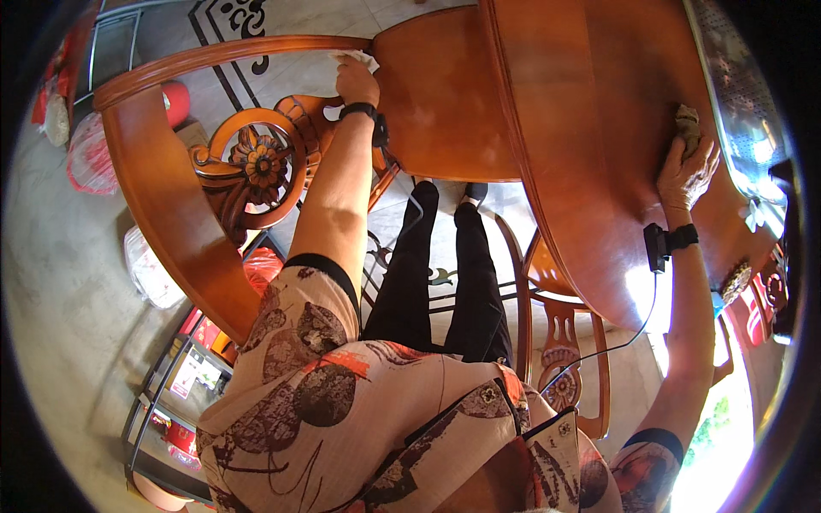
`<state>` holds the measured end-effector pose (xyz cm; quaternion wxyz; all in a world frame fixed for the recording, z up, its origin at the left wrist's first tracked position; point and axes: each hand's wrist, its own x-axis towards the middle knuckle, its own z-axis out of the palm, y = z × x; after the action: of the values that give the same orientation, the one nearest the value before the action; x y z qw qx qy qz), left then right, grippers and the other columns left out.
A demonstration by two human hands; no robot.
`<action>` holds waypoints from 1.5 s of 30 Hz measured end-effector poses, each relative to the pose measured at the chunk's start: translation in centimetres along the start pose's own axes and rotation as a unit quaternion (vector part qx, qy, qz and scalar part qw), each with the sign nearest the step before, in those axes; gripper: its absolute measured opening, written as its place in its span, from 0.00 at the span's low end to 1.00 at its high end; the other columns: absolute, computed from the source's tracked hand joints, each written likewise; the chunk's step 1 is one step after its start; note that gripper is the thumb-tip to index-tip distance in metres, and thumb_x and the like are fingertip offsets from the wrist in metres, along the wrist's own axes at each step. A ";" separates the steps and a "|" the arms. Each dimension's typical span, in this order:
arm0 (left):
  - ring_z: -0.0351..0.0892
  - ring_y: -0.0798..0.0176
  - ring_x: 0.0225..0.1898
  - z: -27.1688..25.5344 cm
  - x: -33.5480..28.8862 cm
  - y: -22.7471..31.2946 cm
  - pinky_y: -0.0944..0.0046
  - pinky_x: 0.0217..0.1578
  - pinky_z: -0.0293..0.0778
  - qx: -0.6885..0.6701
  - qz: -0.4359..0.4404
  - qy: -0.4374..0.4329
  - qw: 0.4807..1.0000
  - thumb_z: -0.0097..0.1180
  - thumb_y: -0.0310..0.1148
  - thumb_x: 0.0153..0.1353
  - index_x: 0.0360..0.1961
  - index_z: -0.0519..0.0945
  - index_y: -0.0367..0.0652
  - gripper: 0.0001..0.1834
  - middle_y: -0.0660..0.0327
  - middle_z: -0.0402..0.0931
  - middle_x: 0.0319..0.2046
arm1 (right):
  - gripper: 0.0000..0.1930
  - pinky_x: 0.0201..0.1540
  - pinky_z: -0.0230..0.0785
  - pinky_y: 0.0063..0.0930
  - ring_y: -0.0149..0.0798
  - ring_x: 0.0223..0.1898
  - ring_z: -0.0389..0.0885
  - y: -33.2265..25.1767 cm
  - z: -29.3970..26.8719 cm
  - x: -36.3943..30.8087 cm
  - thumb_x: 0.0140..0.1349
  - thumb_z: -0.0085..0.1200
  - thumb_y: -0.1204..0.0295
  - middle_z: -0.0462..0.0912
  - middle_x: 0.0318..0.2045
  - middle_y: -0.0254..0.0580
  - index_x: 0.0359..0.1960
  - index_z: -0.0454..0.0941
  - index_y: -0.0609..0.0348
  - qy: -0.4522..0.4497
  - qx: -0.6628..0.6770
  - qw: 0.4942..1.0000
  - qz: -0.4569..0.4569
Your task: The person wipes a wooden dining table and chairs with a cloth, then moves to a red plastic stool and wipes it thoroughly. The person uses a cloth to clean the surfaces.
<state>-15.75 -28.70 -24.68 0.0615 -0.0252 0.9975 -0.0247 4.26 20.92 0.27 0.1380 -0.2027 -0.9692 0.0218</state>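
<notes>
My left hand [357, 81] is closed on a whitish cloth [368, 60] at the top rail of a carved wooden chair [167, 201], where the rail meets the seat side. A round flower carving fills the chair's back, below and left of that hand. My right hand [688, 175] is closed around a crumpled greyish-brown rag [687, 126] and rests on the glossy wooden table [590, 111], near its far right side. Each wrist wears a black band with a small device; a cable runs from the right one toward my body.
Another wooden chair [560, 363] stands under the table's near edge. A patterned metallic surface [753, 111] borders the table at right. To the left are red plastic-wrapped bundles [92, 154], a white wrapped bundle [152, 269] and a black shelf rack [162, 385] with red packages.
</notes>
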 end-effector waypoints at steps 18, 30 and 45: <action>0.82 0.41 0.41 -14.4 -6.7 2.0 0.47 0.40 0.78 -0.196 0.143 -0.025 0.970 0.44 0.27 0.60 0.44 0.82 0.47 0.16 0.50 0.84 0.37 | 0.21 0.54 0.67 0.53 0.61 0.49 0.71 -0.8 0.1 -0.1 0.60 0.53 0.65 0.73 0.46 0.59 0.54 0.72 0.60 -0.001 0.005 1.000 0.031; 0.82 0.44 0.47 -45.7 -9.0 -9.2 0.48 0.44 0.77 0.076 0.087 0.167 0.979 0.54 0.29 0.63 0.56 0.76 0.38 0.20 0.47 0.80 0.50 | 0.22 0.57 0.68 0.53 0.60 0.54 0.71 -0.2 1.0 -0.4 0.62 0.53 0.61 0.73 0.51 0.56 0.56 0.71 0.56 -0.030 0.009 0.998 0.051; 0.71 0.31 0.58 -40.7 -10.1 -16.8 0.46 0.60 0.67 -0.118 0.070 0.007 0.990 0.57 0.49 0.62 0.64 0.59 0.23 0.43 0.30 0.69 0.57 | 0.23 0.52 0.70 0.56 0.62 0.52 0.73 2.9 3.8 -1.0 0.64 0.52 0.55 0.75 0.49 0.59 0.53 0.72 0.58 -0.040 -0.028 0.998 0.029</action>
<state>-9.94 -43.01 17.79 0.0523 0.0381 0.9931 0.0975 5.21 23.19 -3.94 0.0922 -0.2340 -0.9678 0.0064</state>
